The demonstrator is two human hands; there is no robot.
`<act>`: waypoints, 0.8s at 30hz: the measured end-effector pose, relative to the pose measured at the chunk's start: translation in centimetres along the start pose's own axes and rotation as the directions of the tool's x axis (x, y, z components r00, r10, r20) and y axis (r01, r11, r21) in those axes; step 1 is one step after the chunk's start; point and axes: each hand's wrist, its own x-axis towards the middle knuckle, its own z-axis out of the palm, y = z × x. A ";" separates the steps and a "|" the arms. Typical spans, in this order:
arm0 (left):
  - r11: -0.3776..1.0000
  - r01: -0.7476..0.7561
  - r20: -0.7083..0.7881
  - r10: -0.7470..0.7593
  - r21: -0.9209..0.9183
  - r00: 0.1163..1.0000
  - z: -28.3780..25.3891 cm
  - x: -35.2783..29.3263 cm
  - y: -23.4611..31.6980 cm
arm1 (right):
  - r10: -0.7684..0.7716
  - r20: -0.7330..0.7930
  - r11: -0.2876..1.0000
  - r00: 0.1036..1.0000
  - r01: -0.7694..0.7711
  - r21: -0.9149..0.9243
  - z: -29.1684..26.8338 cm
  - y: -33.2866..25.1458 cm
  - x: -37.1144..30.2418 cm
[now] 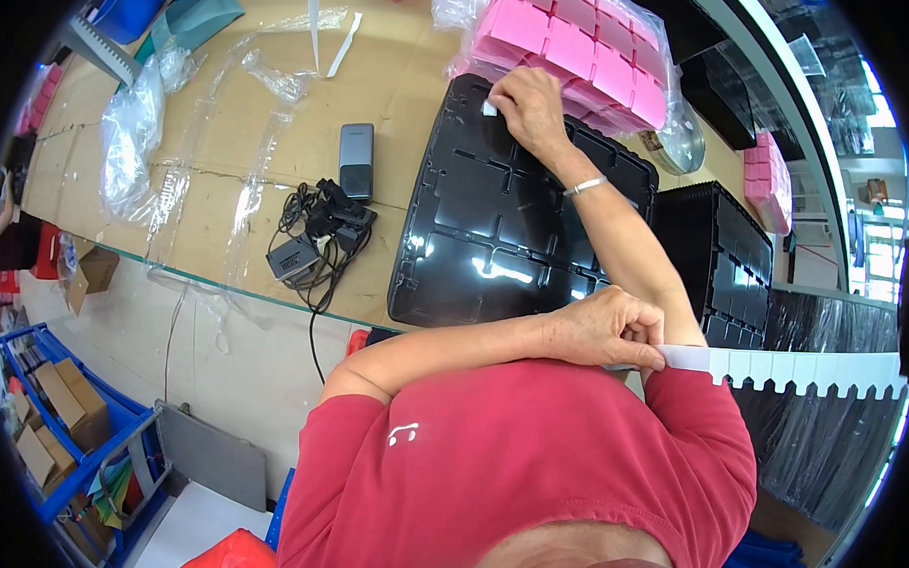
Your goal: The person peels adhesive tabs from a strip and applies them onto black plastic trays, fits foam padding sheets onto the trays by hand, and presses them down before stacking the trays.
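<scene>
My left hand (pixel 613 328) pinches one end of a long white strip (pixel 812 369) with a notched, toothed lower edge. That strip stretches right from my fingers, across my right upper arm and beyond it. My right hand (pixel 531 104) is closed at the far left corner of a shiny black plastic tray (pixel 467 209). A small white piece (pixel 490 108) shows at its fingertips, against the tray's surface. The tray lies on the table, with moulded ridges across its face. My right forearm passes over the tray's right part and hides some of it.
Pink boxy pieces (pixel 573 38) in clear plastic sit just beyond the tray. Stacked black trays (pixel 721 258) stand to its right. Left of it lie a grey handheld device (pixel 357 160) and tangled black cables (pixel 326 229). Crumpled clear plastic (pixel 134 148) lies farther left on the cardboard-covered table.
</scene>
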 end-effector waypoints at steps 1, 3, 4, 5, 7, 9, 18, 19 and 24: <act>0.996 -0.049 -0.029 0.052 0.068 0.998 0.3 -0.2 -0.3 | -0.002 -0.004 1.000 1.000 0.002 0.008 -1.0 -0.7 0.4; 0.987 -0.088 -0.051 0.096 0.131 0.994 1.0 -0.5 -0.6 | 0.025 -0.303 0.999 0.953 -0.013 0.040 -4.5 -1.7 0.6; 0.983 -0.070 -0.053 0.080 0.167 0.995 1.2 -0.3 -0.4 | 0.073 -0.289 0.997 0.955 -0.060 0.054 -6.9 -2.6 0.0; 0.977 -0.049 -0.062 0.064 0.209 0.996 1.5 -0.2 0.0 | 0.120 -0.277 0.992 0.953 -0.103 0.075 -9.3 -4.1 -1.1; 0.970 -0.055 -0.065 0.072 0.237 0.995 2.0 0.1 0.3 | 0.276 -0.162 0.946 0.947 -0.237 0.223 -14.0 -6.7 -4.9; 0.950 -0.109 -0.178 0.166 0.294 0.970 2.2 0.1 -0.2 | 0.536 -0.042 0.822 0.843 -0.510 0.255 -17.7 -9.5 -10.1; 0.983 0.005 -0.254 0.043 0.185 0.966 5.6 3.8 -2.8 | 0.905 -0.047 0.417 0.423 -0.903 -0.108 -29.3 -18.3 -30.1; 0.990 0.011 -0.215 0.020 0.143 0.977 6.5 4.0 -2.6 | 0.911 -0.043 0.387 0.411 -0.885 -0.257 -28.7 -18.6 -31.9; 0.982 -0.019 -0.122 0.042 0.188 0.992 10.0 5.2 -3.6 | 0.895 -0.366 0.264 0.255 -0.964 -0.028 -27.7 -20.9 -33.5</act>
